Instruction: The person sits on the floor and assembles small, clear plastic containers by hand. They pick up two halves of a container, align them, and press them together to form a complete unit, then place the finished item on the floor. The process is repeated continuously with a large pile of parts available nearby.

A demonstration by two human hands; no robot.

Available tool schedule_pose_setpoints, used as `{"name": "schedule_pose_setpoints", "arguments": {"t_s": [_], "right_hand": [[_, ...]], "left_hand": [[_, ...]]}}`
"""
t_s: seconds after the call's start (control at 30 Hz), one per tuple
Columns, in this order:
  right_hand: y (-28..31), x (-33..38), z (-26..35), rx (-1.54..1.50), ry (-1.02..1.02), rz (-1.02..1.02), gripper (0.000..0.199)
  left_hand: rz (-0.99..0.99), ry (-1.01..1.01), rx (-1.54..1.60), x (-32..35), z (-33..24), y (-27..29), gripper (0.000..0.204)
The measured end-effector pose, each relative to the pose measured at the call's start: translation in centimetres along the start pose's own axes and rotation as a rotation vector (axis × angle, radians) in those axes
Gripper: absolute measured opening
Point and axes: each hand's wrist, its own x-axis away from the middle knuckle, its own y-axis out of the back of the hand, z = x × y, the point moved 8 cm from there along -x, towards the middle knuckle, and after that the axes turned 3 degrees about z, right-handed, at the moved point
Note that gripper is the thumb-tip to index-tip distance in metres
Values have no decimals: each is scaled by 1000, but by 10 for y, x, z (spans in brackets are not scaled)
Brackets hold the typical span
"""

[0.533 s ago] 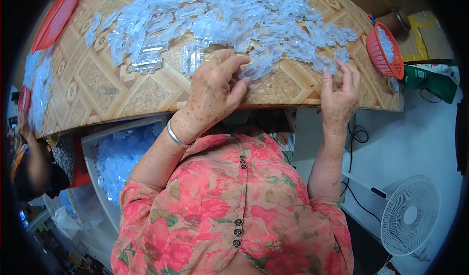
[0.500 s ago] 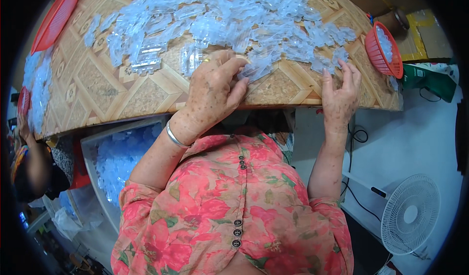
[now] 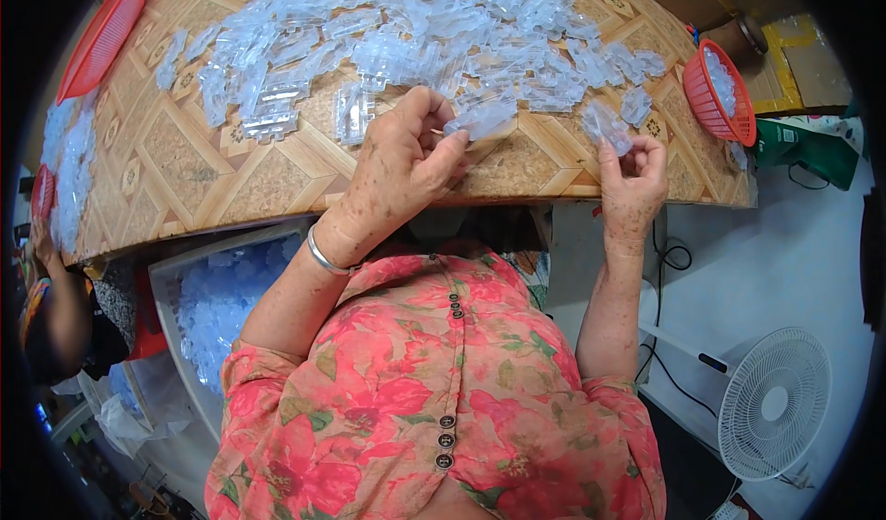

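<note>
My left hand (image 3: 406, 151) pinches a clear plastic piece (image 3: 485, 119) between thumb and fingers, just above the table's near edge. To the right, my right hand (image 3: 634, 180) is closed on another clear plastic piece (image 3: 604, 125), which sticks up past the fingertips. A wide heap of similar clear, thin moulded pieces (image 3: 415, 35) spreads over the patterned table (image 3: 305, 177) beyond both hands. One loose piece (image 3: 635, 105) lies just past my right hand, and a few flat notched ones (image 3: 353, 112) lie beside my left.
A red basket (image 3: 717, 105) with clear pieces stands at the right edge. A larger red basket (image 3: 101, 35) sits far left. Below the table at left is a bin (image 3: 231, 298) of clear pieces. A white fan (image 3: 775, 405) stands lower right. Another person's arm (image 3: 65, 298) shows at left.
My right hand has closed on a clear piece and drawn it slightly back toward me. The piece in my left hand is now lifted and turned a little.
</note>
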Motion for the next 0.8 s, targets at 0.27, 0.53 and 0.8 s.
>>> {"name": "schedule_pose_setpoints", "arguments": {"t_s": [0.27, 0.53, 0.8], "right_hand": [[-15, 22, 60, -190, 267, -55, 39], [-51, 48, 121, -4, 628, 48, 35], [-68, 47, 127, 36, 640, 260, 30]], "left_hand": [[4, 102, 521, 0, 6, -21, 24], [18, 134, 707, 9, 2, -33, 27], [127, 156, 722, 11, 7, -32, 24]]}}
